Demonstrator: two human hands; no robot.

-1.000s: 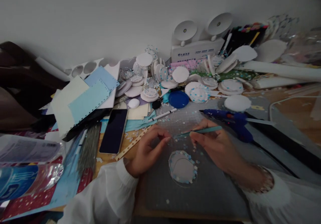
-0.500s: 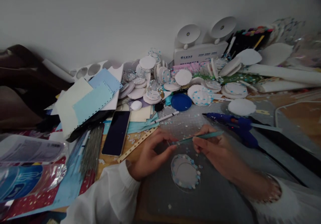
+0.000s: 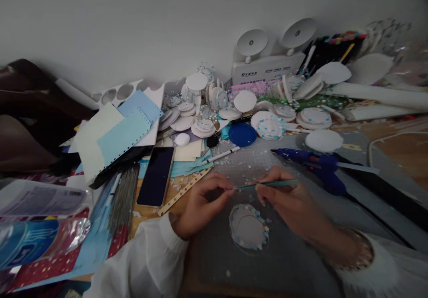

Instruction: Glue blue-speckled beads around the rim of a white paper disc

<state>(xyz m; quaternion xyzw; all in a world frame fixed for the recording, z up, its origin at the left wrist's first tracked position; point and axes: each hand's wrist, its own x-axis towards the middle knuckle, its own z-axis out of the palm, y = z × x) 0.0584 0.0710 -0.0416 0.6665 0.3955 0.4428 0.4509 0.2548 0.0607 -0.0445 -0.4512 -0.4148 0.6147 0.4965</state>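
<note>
My right hand (image 3: 290, 202) holds a thin teal tool (image 3: 274, 184) like a pen, its tip pointing left. My left hand (image 3: 203, 204) has its fingertips pinched together right at that tip; whether they grip a small bit there I cannot tell. Just below both hands a round white disc (image 3: 249, 229) rimmed with small blue and white confetti bits lies flat on the grey cutting mat (image 3: 290, 262). Both arms wear white sleeves.
A blue glue gun (image 3: 314, 164) lies behind my right hand. A dark phone (image 3: 156, 175), a white pen (image 3: 220, 155), a blue lid (image 3: 242, 134), paper sheets (image 3: 113, 133) and several white discs (image 3: 200, 111) crowd the back. Foil packets (image 3: 36, 235) lie at the left.
Both hands have stayed together above the disc. The tool's tip has shifted slightly, and my left fingertips have closed onto it.
</note>
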